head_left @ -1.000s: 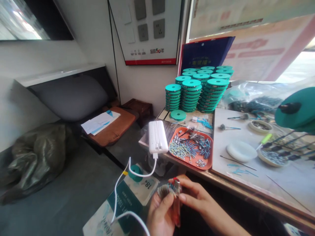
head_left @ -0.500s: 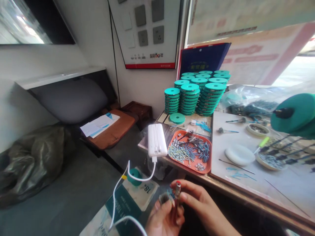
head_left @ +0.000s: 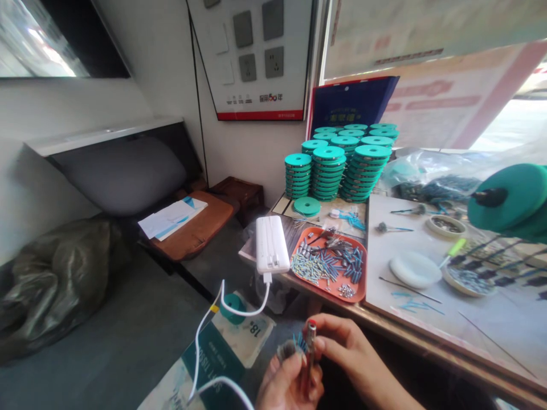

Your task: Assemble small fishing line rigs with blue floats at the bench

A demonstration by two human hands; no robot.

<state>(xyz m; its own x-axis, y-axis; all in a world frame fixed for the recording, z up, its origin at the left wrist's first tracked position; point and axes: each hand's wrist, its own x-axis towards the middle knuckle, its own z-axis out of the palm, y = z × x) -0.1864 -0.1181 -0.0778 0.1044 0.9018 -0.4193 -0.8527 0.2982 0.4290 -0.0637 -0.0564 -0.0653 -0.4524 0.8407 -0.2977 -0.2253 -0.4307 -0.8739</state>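
Observation:
In front of the bench edge, my left hand (head_left: 287,382) is closed around a grey bundle with thin blue pieces (head_left: 299,342) sticking out of it. A slim metal tool with a red tip (head_left: 311,336) stands upright beside the bundle, its lower part among the left fingers. My right hand (head_left: 339,336) is closed at the top of this tool, thumb and index finger against its upper part. What kind of tool it is, I cannot make out. An orange tray (head_left: 361,287) of small metal and coloured pieces lies beyond my hands.
Stacks of green spools (head_left: 328,171) stand at the back of the bench. A white power bank (head_left: 272,245) with a white cable hangs over the left edge. At right are a white round lid (head_left: 415,270), small dishes and a large green reel (head_left: 508,199).
Both hands, with the tool and bundle, have shifted slightly right and down. The blue pieces show a little more clearly. The hold looks the same.

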